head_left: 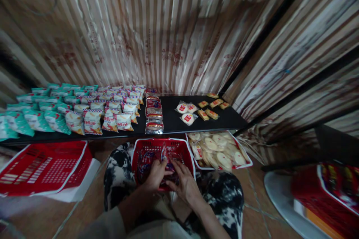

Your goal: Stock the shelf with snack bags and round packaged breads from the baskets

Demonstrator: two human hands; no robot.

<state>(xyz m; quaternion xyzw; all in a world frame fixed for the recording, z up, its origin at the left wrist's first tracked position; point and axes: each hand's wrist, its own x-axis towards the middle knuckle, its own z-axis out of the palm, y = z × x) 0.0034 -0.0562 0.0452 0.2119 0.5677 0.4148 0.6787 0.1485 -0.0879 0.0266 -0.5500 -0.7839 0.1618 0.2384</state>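
Note:
A red basket (136, 157) with a white rim stands between my knees, holding dark red and purple snack packets (146, 155). Inside it, my left hand (156, 174) pinches a small shiny packet (164, 152) that points upward; its lower part is hidden by the fingers. My right hand (183, 181) lies over the packets beside it, fingers stretched and apart, palm facing the left hand. Just beyond the basket, a row of similar red packets (154, 109) lies on the black shelf (171, 115).
White-orange bags (93, 121) and green bags (58, 121) fill the shelf's left side. Round white packets (187, 118) and yellow packets (211, 114) lie to the right. A basket of pale round cakes (221, 149), a red basket at left (60, 170) and another at right (308, 190) flank me.

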